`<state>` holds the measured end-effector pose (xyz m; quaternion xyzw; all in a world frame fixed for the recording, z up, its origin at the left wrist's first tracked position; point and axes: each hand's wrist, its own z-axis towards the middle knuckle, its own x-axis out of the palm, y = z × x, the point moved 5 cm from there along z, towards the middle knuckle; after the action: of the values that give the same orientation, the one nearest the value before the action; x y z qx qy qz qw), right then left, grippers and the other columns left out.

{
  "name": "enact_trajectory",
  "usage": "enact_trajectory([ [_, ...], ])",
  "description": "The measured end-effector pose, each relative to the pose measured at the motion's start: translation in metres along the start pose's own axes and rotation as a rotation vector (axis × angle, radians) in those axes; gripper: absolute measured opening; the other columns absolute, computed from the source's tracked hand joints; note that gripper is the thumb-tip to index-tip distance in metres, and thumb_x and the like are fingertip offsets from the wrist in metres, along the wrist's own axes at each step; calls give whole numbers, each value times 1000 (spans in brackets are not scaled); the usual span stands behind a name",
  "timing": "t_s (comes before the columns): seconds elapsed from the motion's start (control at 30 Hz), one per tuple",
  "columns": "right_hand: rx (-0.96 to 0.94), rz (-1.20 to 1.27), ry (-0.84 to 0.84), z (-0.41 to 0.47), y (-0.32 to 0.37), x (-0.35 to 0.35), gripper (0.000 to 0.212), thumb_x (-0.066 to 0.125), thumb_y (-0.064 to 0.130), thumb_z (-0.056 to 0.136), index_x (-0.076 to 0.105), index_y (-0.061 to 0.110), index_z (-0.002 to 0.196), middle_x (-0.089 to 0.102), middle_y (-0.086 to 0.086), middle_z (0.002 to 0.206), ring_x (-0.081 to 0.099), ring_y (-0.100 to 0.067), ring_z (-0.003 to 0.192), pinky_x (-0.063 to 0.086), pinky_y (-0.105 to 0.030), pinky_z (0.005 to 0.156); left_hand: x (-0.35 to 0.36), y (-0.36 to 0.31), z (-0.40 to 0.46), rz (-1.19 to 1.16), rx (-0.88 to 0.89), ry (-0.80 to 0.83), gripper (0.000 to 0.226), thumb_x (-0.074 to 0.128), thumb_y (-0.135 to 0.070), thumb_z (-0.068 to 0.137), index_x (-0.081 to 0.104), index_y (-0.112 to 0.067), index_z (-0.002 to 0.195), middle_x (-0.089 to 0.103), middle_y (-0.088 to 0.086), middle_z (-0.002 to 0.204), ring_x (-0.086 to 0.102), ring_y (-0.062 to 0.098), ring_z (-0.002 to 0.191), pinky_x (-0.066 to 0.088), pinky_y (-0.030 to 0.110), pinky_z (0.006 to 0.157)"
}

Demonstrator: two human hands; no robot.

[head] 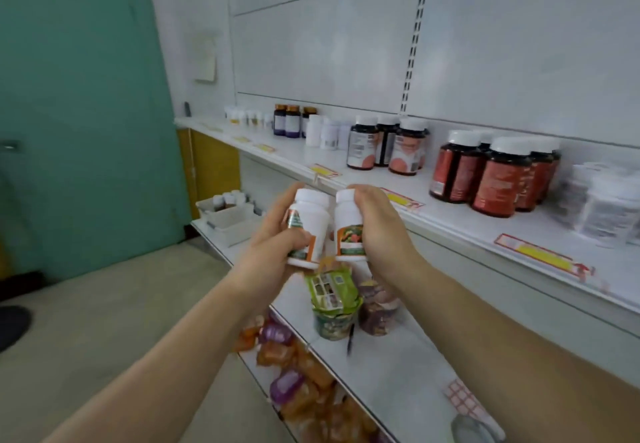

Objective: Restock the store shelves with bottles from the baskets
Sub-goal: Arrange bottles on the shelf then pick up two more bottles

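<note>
White bottles, side by side: left bottle [309, 226] in left-hand fingers [292, 236], right bottle [349, 226] in right-hand fingers [360, 196].

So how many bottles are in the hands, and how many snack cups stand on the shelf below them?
White bottles: 2, left bottle in left hand, right bottle in right hand
Snack cups: 2, green cup, brown cup
Total: 4

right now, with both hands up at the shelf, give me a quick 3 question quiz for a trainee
1. True or false: each hand holds one white bottle.
2. What cap colour do the dark red-labelled bottles on the upper shelf have? A black, B white, C gold
3. Fill in: the left hand and right hand hold their bottles ____ the upper shelf's front edge.

Key: 1 true: left bottle, right bottle. 2 B. 3 before.
</note>
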<state>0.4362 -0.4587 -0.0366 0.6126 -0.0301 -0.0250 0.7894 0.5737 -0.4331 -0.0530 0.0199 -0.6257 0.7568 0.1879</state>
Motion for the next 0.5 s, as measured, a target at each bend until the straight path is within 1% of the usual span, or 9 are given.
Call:
enact_trajectory([
  [0.03, 22, 13, 18, 8, -8, 17, 19, 39, 34, 100, 55, 29, 90, 64, 1, 78, 64, -16, 66, 55, -36, 63, -19, 0, 4, 22, -15, -24, 64, 38, 10, 87, 44, -40, 126, 59, 6, 104, 58, 18, 72, 49, 26, 53],
  [0.07, 39, 14, 38, 17, -16, 34, 19, 40, 35, 100, 55, 29, 90, 64, -4, 82, 64, -20, 67, 55, -39, 63, -37, 2, 8, 40, -26, -47, 65, 38, 10, 87, 45, -41, 126, 60, 6, 104, 57, 19, 72, 48, 28, 55],
  [0.13, 49, -11, 74, 38, -31, 64, 19, 40, 39, 98, 55, 31, 90, 64, -17, 98, 63, -32, 80, 55, -49, 70, -71, 4, 19, 65, -39, -91, 68, 39, 11, 87, 44, -41, 131, 60, 5, 105, 55, 21, 73, 46, 34, 61],
  [0.2, 49, -27, 105, 62, -47, 89, 17, 42, 46, 93, 56, 36, 88, 63, -22, 103, 63, -37, 85, 55, -50, 69, -102, 8, 33, 92, -55, -139, 70, 39, 12, 87, 41, -39, 135, 59, 5, 107, 55, 23, 77, 45, 39, 69],
  [0.23, 56, -30, 118, 75, -55, 99, 17, 43, 49, 89, 55, 39, 86, 63, -21, 101, 63, -37, 84, 54, -47, 65, -116, 10, 42, 103, -62, -158, 71, 40, 12, 86, 41, -39, 136, 58, 5, 108, 55, 25, 80, 46, 42, 73],
  [0.27, 58, -27, 129, 89, -64, 109, 15, 43, 49, 88, 55, 40, 86, 62, -19, 97, 62, -35, 82, 53, -41, 61, -129, 13, 52, 109, -71, -173, 72, 40, 12, 86, 41, -40, 136, 56, 5, 109, 55, 27, 83, 46, 43, 76],
  [0.33, 53, -20, 149, 120, -80, 127, 14, 41, 44, 94, 52, 37, 91, 60, -13, 90, 60, -31, 79, 48, -33, 58, -155, 22, 77, 127, -96, -199, 72, 41, 12, 86, 42, -42, 134, 55, 6, 110, 56, 30, 86, 48, 44, 80],
  [0.43, 32, -41, 165, 170, -107, 151, 15, 36, 35, 100, 51, 32, 98, 58, -4, 89, 60, -22, 78, 49, -28, 57, -196, 38, 119, 171, -123, -233, 73, 43, 11, 84, 44, -44, 131, 53, 9, 115, 57, 33, 91, 50, 45, 83],
  [0.5, 40, -53, 168, 205, -123, 169, 16, 35, 34, 101, 49, 31, 107, 57, 0, 91, 59, -17, 78, 48, -23, 54, -224, 47, 149, 183, -145, -265, 72, 44, 11, 83, 45, -43, 130, 51, 11, 118, 55, 36, 93, 49, 46, 81],
])
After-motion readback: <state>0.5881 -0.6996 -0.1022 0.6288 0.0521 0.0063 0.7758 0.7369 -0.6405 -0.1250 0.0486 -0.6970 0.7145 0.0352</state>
